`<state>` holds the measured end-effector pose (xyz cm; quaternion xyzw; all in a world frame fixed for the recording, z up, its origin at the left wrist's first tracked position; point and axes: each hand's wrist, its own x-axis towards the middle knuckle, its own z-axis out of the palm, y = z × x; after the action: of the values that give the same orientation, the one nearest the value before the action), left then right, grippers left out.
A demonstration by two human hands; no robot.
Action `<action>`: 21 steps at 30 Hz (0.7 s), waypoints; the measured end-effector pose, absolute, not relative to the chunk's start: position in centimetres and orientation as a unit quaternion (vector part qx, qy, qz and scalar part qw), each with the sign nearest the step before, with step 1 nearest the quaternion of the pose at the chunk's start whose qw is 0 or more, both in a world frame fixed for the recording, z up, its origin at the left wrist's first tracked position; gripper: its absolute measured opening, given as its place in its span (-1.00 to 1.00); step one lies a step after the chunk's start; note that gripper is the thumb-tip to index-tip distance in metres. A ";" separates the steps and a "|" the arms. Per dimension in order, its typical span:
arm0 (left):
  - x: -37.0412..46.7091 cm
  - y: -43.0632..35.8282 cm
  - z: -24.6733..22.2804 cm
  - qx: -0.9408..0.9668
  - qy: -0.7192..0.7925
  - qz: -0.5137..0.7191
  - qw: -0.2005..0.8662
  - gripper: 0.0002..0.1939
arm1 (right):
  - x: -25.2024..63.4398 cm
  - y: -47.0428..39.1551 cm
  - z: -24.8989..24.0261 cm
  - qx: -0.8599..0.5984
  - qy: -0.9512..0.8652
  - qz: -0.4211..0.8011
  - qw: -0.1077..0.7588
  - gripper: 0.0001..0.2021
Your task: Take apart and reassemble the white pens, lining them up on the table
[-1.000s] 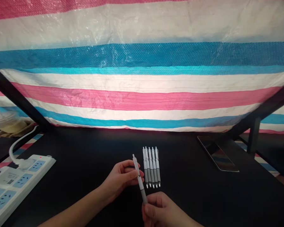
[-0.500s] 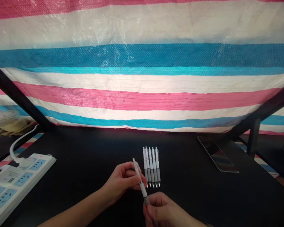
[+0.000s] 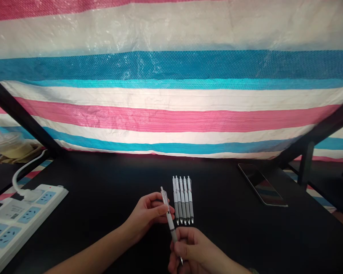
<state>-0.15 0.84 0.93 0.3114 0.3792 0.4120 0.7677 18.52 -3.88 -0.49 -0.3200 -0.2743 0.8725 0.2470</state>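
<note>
A white pen (image 3: 170, 220) with a grey grip and silver tip slants between my two hands, its clicker end up and away from me. My left hand (image 3: 151, 211) pinches its upper part near the clip between thumb and fingers. Lower down, the thumb and fingers of my right hand (image 3: 190, 247) close on the grey grip, with the metal tip showing below them. Just beyond my hands, several matching pens (image 3: 183, 199) lie side by side in a neat row, tips toward me.
On the black table (image 3: 108, 179) a white power strip (image 3: 25, 220) with a plugged cable lies at left. A phone (image 3: 261, 185) rests at right. A plastic cup (image 3: 11, 144) stands beyond the left frame bar. Striped sheeting (image 3: 171, 121) hangs behind.
The held pen has risen slightly in view. My right hand has shifted a little up and left along the pen, and the silver tip now shows. The row of pens stays put.
</note>
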 end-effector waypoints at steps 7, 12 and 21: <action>-0.5 1.1 0.6 0.305 0.383 0.421 0.764 -0.75 | 18.5 -3.8 -0.1 -0.299 -0.256 0.887 0.241 -0.59; -0.4 1.1 0.5 0.306 0.380 0.421 0.765 -0.77 | 18.6 -3.7 0.1 -0.293 -0.249 0.893 0.234 -0.64; -0.3 0.9 0.4 0.310 0.381 0.421 0.763 -0.78 | 18.6 -3.7 -0.2 -0.310 -0.257 0.887 0.226 -0.61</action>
<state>-0.28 0.93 0.36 0.3096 0.3812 0.4206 0.7629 18.63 -3.74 -0.24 -0.3103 -0.2568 0.8869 0.2262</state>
